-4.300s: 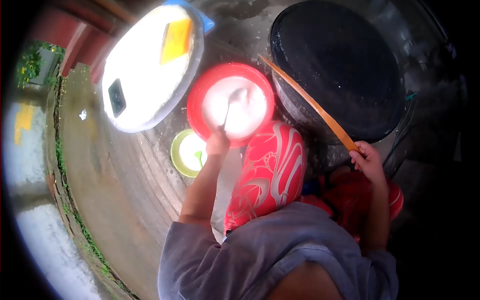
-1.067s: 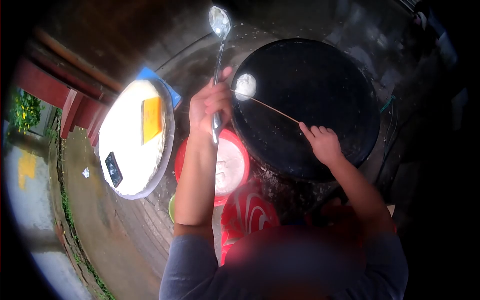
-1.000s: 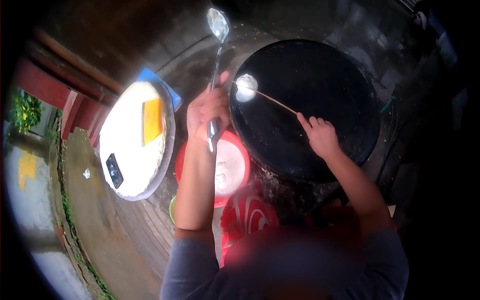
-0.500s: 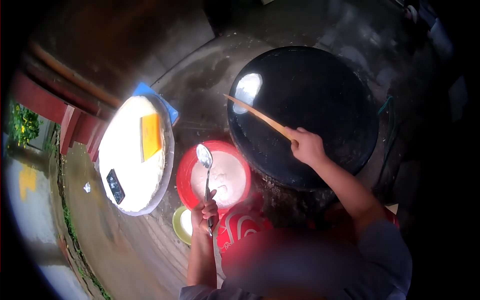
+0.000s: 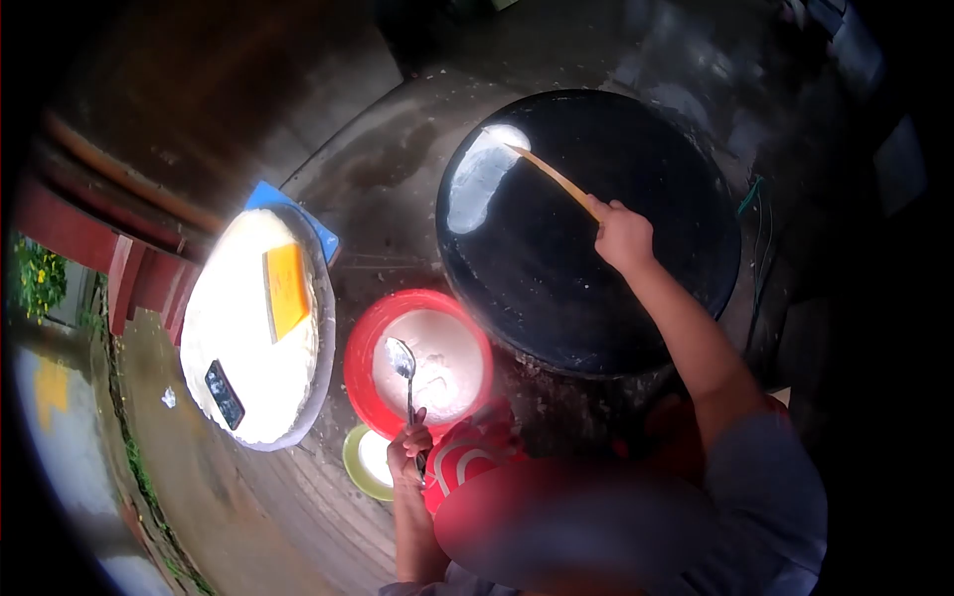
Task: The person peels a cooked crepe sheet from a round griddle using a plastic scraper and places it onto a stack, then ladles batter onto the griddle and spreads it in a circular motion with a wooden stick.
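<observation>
A flat wooden stick [image 5: 559, 179] is gripped in my right hand [image 5: 624, 234], its far tip touching a white patch of batter [image 5: 481, 186]. That batter lies as an elongated smear near the left rim of a large round black griddle [image 5: 636, 288]. My left hand [image 5: 408, 450] is closed around the handle of a metal spoon [image 5: 401, 360]. The spoon's bowl is held over a red basin [image 5: 362, 392] of pale, thick batter [image 5: 442, 358]. Close to my left hand, a green bowl [image 5: 356, 467] holds something white.
To the left stands a round, glaring white surface [image 5: 234, 298] carrying a yellow-orange flat object [image 5: 287, 291] and a black phone [image 5: 225, 394]. A blue flat object [image 5: 316, 228] sticks out behind it. Red-and-white patterned cloth [image 5: 472, 457] is beside the basin.
My right hand has moved the stick's tip up and right, and the white batter patch now stretches farther toward the griddle's top. The spoon has dipped lower over the basin.
</observation>
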A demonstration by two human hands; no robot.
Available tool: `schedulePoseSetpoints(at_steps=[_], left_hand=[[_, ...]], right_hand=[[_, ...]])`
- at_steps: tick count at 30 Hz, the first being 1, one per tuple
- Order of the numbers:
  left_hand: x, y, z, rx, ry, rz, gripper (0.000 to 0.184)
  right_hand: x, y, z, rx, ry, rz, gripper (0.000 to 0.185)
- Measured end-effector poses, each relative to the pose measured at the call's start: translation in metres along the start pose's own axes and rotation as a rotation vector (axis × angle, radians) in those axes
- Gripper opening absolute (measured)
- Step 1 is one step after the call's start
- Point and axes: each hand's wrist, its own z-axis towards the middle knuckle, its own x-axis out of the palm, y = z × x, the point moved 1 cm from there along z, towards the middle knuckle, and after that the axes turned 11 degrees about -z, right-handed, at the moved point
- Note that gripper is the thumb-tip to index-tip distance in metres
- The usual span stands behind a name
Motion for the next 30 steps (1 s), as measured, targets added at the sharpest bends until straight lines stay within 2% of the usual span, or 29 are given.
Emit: schedulePoseSetpoints(at_steps=[1,2,3,5,6,7,9,10,12,13,15,16,17,19,21,23,25,27,28,30], left_hand=[[0.0,-0.002,0.001,-0.027,0.009,-0.01,0.037],[0.0,-0.002,0.001,-0.031,0.013,-0.008,0.037],[0.0,-0.001,0.0,-0.003,0.008,0.014,0.037],[0.0,0.001,0.002,0.024,0.0,0.035,0.037],[0.002,0.003,0.003,0.035,-0.011,0.037,0.037],[0.002,0.004,0.003,0.048,-0.024,0.039,0.036],[0.0,0.003,0.002,0.011,-0.021,0.009,0.036],[0.002,0.002,0.004,-0.032,-0.013,-0.02,0.035],[-0.004,-0.008,0.006,-0.046,0.006,0.001,0.035],[-0.006,-0.011,0.007,-0.051,0.021,0.018,0.035],[-0.003,-0.008,0.009,-0.057,-0.008,-0.008,0.035],[-0.001,-0.006,0.008,-0.015,-0.03,0.023,0.034],[-0.002,-0.005,0.006,0.03,-0.056,0.054,0.034],[-0.004,-0.007,0.002,0.035,-0.067,0.052,0.034],[-0.001,-0.009,0.007,0.021,-0.054,0.051,0.034],[-0.001,-0.01,0.01,-0.032,-0.046,-0.002,0.034],[0.0,-0.006,0.012,-0.026,-0.054,0.007,0.034],[0.002,-0.004,0.01,0.043,-0.109,0.036,0.034],[0.002,-0.006,0.007,0.045,-0.113,0.041,0.034],[0.001,-0.008,0.007,0.028,-0.073,0.045,0.033]], right_hand=[[-0.004,0.008,0.002,0.051,-0.007,0.154,0.044],[-0.006,0.022,-0.005,0.117,0.091,0.223,0.041],[0.002,0.033,-0.017,0.024,0.033,0.252,0.045],[-0.006,0.061,-0.027,-0.17,0.127,0.07,0.05],[-0.002,0.055,-0.016,-0.219,0.085,-0.007,0.053],[0.014,0.039,0.004,-0.183,0.013,-0.142,0.051],[0.003,0.012,0.033,-0.016,0.054,-0.21,0.049],[0.005,0.013,0.031,-0.012,0.05,-0.21,0.049],[0.016,0.014,0.017,0.184,0.115,0.126,0.048],[0.017,0.025,-0.002,0.139,0.068,0.157,0.048],[0.005,0.039,-0.021,-0.087,0.077,0.054,0.051],[0.007,0.028,-0.01,-0.087,0.04,-0.035,0.052],[0.016,0.008,0.007,-0.019,-0.022,-0.148,0.052],[0.0,-0.015,0.028,0.084,0.033,-0.171,0.05],[0.001,-0.003,0.025,0.259,0.15,0.032,0.05],[-0.002,0.028,0.009,0.202,0.126,0.098,0.05],[0.002,0.043,0.01,-0.038,0.105,-0.083,0.052],[0.015,0.008,0.04,0.047,0.034,-0.287,0.046],[0.009,-0.013,0.045,0.05,-0.03,-0.261,0.041],[-0.003,-0.02,0.039,0.221,0.11,-0.123,0.045]])
